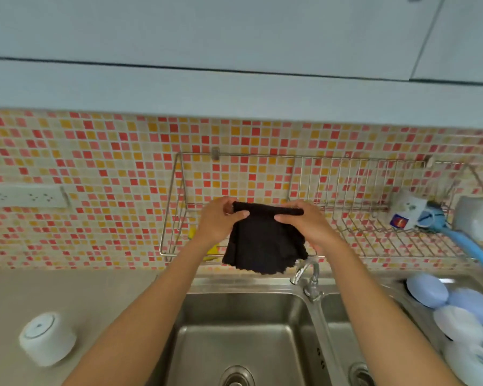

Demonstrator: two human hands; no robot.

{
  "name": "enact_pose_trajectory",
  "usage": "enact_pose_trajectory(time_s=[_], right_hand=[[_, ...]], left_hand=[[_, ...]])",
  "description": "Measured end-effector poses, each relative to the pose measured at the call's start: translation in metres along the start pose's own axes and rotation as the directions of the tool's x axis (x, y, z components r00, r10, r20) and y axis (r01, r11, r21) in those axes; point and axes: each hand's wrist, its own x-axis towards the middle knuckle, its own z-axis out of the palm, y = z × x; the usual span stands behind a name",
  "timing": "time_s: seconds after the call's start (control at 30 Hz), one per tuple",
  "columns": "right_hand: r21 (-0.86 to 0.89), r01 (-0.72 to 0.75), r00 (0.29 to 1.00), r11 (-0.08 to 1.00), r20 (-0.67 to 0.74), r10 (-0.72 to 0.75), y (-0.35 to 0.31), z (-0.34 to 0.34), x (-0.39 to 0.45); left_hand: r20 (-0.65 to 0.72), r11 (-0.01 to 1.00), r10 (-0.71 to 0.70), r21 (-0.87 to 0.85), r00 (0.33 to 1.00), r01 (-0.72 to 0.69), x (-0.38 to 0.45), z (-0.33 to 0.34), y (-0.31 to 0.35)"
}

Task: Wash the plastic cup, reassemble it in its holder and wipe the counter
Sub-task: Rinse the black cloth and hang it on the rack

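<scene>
We see the left hand (221, 218) and right hand (301, 218), each grip closed on the black cloth (262, 243), perhaps draping it over the wire rack (374, 232) to dry

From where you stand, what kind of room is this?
Most likely a home kitchen. A steel double sink with a faucet sits under a mosaic tile backsplash, and a wire dish rack hangs on that wall. Both hands hold a black cloth over the rack's front rail.

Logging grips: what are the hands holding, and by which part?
Both the left hand and right hand pinch the black cloth along its top edge.
</scene>
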Motion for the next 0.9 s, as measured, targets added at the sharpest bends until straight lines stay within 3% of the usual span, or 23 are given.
enact_pose_trajectory(time_s=[0.2, 0.27, 0.37, 0.43, 0.5, 0.57, 0.63, 0.7, 0.77, 0.83, 0.9], right_hand=[[-0.184, -0.085, 0.995, 0.979, 0.036, 0.093, 0.015, 0.02, 0.053], [-0.314, -0.074, 0.995, 0.947, 0.043, 0.092, 0.018, 0.026, 0.056], [-0.479, 0.028, 1.0, 0.877, 0.007, -0.028, 0.021, 0.041, 0.046], [-0.499, 0.138, 0.989, 0.855, 0.022, -0.147, 0.022, 0.051, 0.032], [-0.536, 0.203, 0.979, 0.82, 0.088, -0.186, 0.026, 0.062, 0.021], [-0.687, 0.222, 0.974, 0.692, 0.126, -0.187, 0.032, 0.07, 0.017], [-0.778, 0.202, 0.979, 0.596, 0.157, -0.127, 0.033, 0.071, 0.018], [-0.781, 0.142, 0.984, 0.608, 0.176, -0.003, 0.032, 0.072, 0.019], [-0.773, 0.098, 0.981, 0.627, 0.18, 0.069, 0.032, 0.073, 0.019], [-0.746, 0.08, 0.986, 0.661, 0.155, 0.055, 0.032, 0.074, 0.017], [-0.658, 0.023, 0.992, 0.753, 0.11, 0.066, 0.03, 0.074, 0.017]], left_hand=[[0.064, 0.985, -0.168, -0.039, 0.984, 0.171, 0.03, 0.014, -0.032], [0.067, 0.988, -0.151, 0.048, 0.986, 0.148, 0.028, 0.016, -0.032], [-0.11, 0.95, 0.004, 0.311, 0.994, 0.031, 0.013, 0.01, -0.032], [-0.275, 0.884, 0.106, 0.466, 0.956, 0.036, -0.002, 0.001, -0.032], [-0.353, 0.814, 0.021, 0.549, 0.935, 0.189, -0.015, -0.005, -0.033], [-0.309, 0.736, -0.16, 0.596, 0.938, 0.322, -0.023, -0.008, -0.037], [-0.197, 0.71, -0.331, 0.592, 0.923, 0.381, -0.023, -0.012, -0.042], [-0.079, 0.741, -0.432, 0.537, 0.899, 0.403, -0.019, -0.016, -0.045], [-0.046, 0.801, -0.411, 0.459, 0.91, 0.385, -0.017, -0.017, -0.045], [-0.096, 0.881, -0.32, 0.337, 0.943, 0.333, -0.017, -0.018, -0.043], [-0.131, 0.949, -0.22, 0.2, 0.967, 0.243, -0.018, -0.02, -0.04]])
